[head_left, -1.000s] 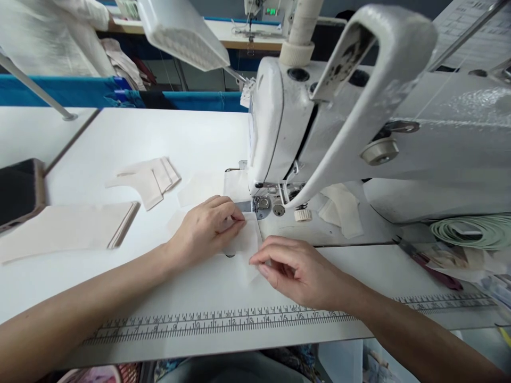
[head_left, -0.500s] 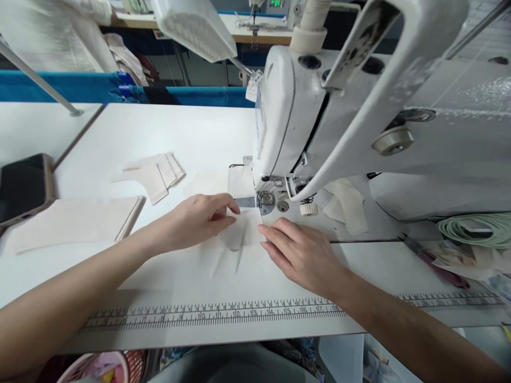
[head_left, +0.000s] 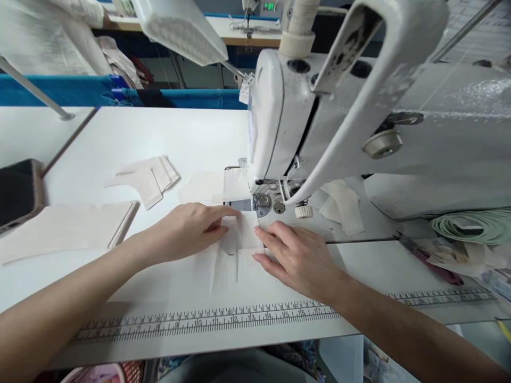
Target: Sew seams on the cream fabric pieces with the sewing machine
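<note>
A thin, sheer white fabric piece (head_left: 247, 234) lies on the table just in front of the needle area of a white sewing machine (head_left: 266, 122). My left hand (head_left: 197, 231) rests at the fabric's left side, index finger stretched toward the metal needle plate (head_left: 241, 205), thumb apart from it. Along the right edge of the fabric, my right hand (head_left: 299, 255) lies with its fingers extended and slightly spread, fingertips touching the cloth. Narrow loose ends of the fabric hang toward the front. The needle tip is too small to make out.
Folded cream fabric pieces (head_left: 69, 226) and smaller cut pieces (head_left: 149, 178) lie at left, near a phone (head_left: 18, 189). Cream scraps (head_left: 343, 205), snips (head_left: 433, 260) and a green cord coil (head_left: 463, 226) are at right. A printed ruler (head_left: 215, 319) runs along the front edge.
My left index finger has straightened from a curled pose and now lies on the fabric, with the hand slightly lower. The right hand stays at the fabric's edge. The whole view has shifted slightly.
</note>
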`<action>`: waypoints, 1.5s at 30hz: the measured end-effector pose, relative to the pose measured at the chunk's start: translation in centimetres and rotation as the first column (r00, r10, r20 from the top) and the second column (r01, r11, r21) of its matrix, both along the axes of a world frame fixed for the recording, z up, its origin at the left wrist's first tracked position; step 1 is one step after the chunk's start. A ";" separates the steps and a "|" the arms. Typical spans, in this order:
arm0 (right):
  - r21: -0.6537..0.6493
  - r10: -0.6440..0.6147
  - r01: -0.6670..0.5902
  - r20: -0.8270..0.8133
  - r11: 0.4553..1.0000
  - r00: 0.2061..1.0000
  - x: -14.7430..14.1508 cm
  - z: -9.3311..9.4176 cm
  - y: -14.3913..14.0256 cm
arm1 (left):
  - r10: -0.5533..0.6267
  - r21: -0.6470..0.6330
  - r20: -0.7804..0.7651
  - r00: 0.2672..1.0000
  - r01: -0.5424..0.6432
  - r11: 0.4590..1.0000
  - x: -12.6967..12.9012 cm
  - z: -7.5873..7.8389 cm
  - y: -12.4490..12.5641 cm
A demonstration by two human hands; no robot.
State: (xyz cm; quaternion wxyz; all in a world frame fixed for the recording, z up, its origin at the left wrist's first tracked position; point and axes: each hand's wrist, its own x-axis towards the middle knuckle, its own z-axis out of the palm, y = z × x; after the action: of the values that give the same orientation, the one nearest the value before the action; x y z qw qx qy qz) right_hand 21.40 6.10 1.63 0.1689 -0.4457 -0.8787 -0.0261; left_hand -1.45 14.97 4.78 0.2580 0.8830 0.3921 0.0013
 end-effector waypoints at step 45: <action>0.089 0.024 -0.026 0.022 0.996 0.999 -0.4 -0.2 -0.2 | 0.022 -0.142 -0.015 1.000 -0.024 0.990 0.8 0.1 0.2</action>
State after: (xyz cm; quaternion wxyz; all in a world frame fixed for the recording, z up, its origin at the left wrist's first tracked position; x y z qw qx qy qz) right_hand 21.05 5.94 1.41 0.1797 -0.4263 -0.8839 -0.0678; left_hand -0.66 15.21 4.83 0.3174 0.8578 0.4032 -0.0296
